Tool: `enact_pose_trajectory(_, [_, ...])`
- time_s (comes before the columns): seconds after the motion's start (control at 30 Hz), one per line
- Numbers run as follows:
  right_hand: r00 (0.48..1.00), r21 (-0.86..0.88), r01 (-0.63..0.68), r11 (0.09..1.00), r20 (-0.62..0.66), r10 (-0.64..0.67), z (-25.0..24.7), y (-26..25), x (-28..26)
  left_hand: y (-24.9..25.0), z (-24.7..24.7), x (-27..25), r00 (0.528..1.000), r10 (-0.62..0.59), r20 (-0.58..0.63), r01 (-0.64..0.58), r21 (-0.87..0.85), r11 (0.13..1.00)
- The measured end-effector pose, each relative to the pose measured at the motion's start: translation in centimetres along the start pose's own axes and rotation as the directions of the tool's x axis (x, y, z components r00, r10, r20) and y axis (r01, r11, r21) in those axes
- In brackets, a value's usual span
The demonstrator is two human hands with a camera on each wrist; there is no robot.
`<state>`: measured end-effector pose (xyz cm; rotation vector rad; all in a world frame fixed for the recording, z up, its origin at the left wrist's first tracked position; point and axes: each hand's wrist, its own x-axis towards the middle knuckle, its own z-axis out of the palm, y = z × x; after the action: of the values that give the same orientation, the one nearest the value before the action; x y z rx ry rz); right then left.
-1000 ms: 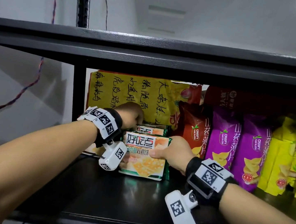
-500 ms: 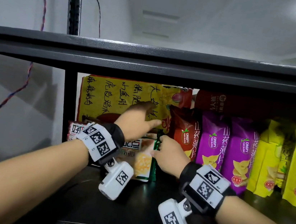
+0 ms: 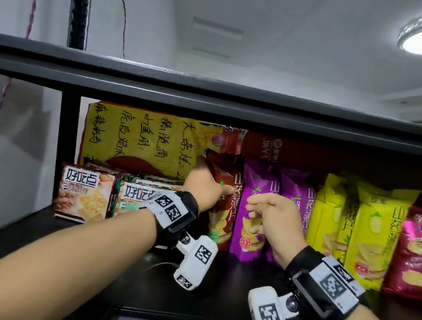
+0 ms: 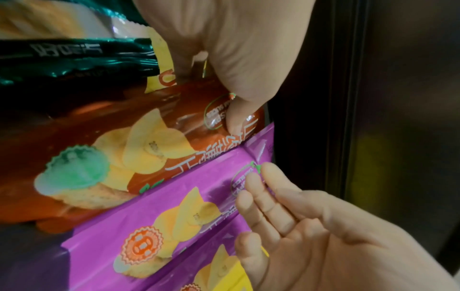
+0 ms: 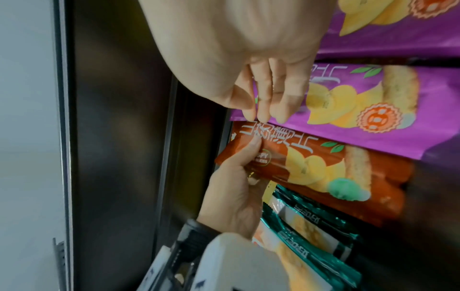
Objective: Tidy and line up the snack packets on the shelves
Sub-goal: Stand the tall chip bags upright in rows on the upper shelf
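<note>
While the cracker packets (image 3: 84,194) at the shelf's (image 3: 212,101) left end stand squared side by side, the chip bags look unfinished. The left hand (image 3: 205,186) pinches the red-brown chip bag's (image 3: 223,188) top; the right hand (image 3: 274,219), fingers relaxed, touches the first purple bag (image 3: 251,235). Yellow bags (image 3: 366,234) further right lean unevenly.

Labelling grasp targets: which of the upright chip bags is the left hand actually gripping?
The brown-red chip bag, leftmost of the standing row; the left hand pinches its upper part. The purple bag beside it sits by the right hand, ungripped.
</note>
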<state>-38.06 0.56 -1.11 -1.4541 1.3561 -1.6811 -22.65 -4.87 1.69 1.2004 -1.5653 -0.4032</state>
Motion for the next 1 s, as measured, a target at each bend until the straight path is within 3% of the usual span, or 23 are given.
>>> enact_pose_trajectory(0.13, [0.998, 0.038, 0.002, 0.999, 0.060, -0.004, -0.8, 0.1, -0.1, 0.6, -1.7, -0.6, 0.994, 0.042, -0.096, -0.046, -0.037, 0.998])
enact_pose_trajectory(0.27, [0.987, 0.146, 0.133, 0.980, 0.074, -0.145, -1.4, -1.2, -0.3, 1.5, -4.3, -2.7, 0.982, 0.070, -0.175, -0.094, -0.132, 0.987])
enact_pose_trajectory(0.33, [0.970, 0.202, 0.148, 0.968, 0.158, -0.182, -1.2, -1.9, -0.6, 1.8, -4.8, -4.4, 0.991, 0.074, -0.109, -0.099, -0.244, 0.965])
enact_pose_trajectory(0.47, [0.902, 0.498, -0.047, 0.866, 0.393, -0.177, -0.2, -3.3, -1.5, 2.0, -4.0, -7.4, 0.987, 0.149, 0.054, -0.109, -0.449, 0.887])
enact_pose_trajectory(0.53, [0.891, 0.514, -0.090, 0.853, 0.424, -0.162, 0.0, -3.5, -1.8, 2.3, -3.5, -8.2, 0.986, 0.148, 0.076, -0.076, -0.586, 0.807])
enact_pose_trajectory(0.6, [0.902, 0.458, -0.015, 0.889, 0.390, -0.185, 0.1, -3.1, -1.9, 2.5, -3.1, -8.4, 0.991, 0.104, 0.079, -0.020, -0.692, 0.721])
enact_pose_trajectory(0.67, [0.911, 0.438, 0.051, 0.897, 0.348, -0.222, 0.1, -2.8, -2.0, 2.8, -2.7, -8.6, 0.998, 0.035, 0.046, 0.009, -0.723, 0.691])
enact_pose_trajectory(0.87, [0.949, 0.351, 0.128, 0.927, 0.227, -0.217, 0.3, -2.3, -1.9, 3.0, -1.9, -8.2, 0.996, -0.076, -0.052, 0.015, -0.723, 0.691])
enact_pose_trajectory(1.0, [0.957, 0.261, 0.151, 0.953, 0.205, -0.208, 0.3, -2.1, -1.8, 2.5, -1.9, -8.1, 0.999, -0.032, -0.028, 0.003, -0.696, 0.718])
